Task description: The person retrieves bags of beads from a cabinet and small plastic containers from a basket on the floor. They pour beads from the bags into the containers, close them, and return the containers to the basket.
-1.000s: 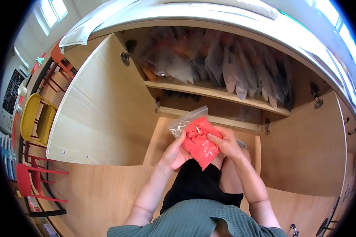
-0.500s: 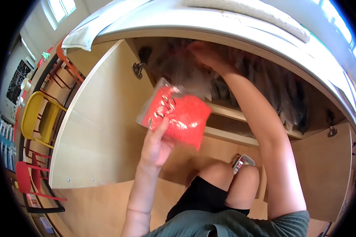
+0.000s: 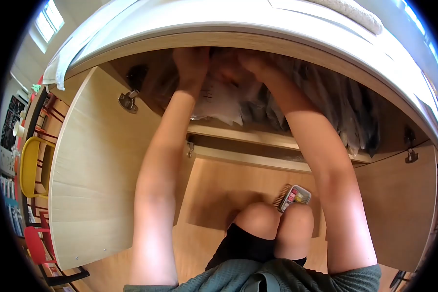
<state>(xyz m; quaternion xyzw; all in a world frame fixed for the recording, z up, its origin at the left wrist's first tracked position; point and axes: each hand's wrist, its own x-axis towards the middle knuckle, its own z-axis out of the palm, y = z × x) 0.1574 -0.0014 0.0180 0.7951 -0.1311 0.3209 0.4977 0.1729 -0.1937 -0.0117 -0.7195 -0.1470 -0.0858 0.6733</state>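
Left hand (image 3: pixel 192 65) and right hand (image 3: pixel 253 63) up inside a cabinet (image 3: pixel 228 40), at the plastic bags (image 3: pixel 222 104) on its shelf (image 3: pixel 243 135).
Left to right: yellow chair (image 3: pixel 30 165) above red chair (image 3: pixel 35 245); swung-out left door (image 3: pixel 100 175); left hand at left part of the bags, fingers in shadow, can't tell finger spread or any hold; pale bag and dim reddish patch (image 3: pixel 228 73) between hands; right hand bent inward, fingertips unclear, spread and grip can't tell; small container (image 3: pixel 297 197) with mixed items on floor by the knees (image 3: pixel 258 219); more bags behind right forearm, running rightward; right door (image 3: pixel 404 209) swung out too.
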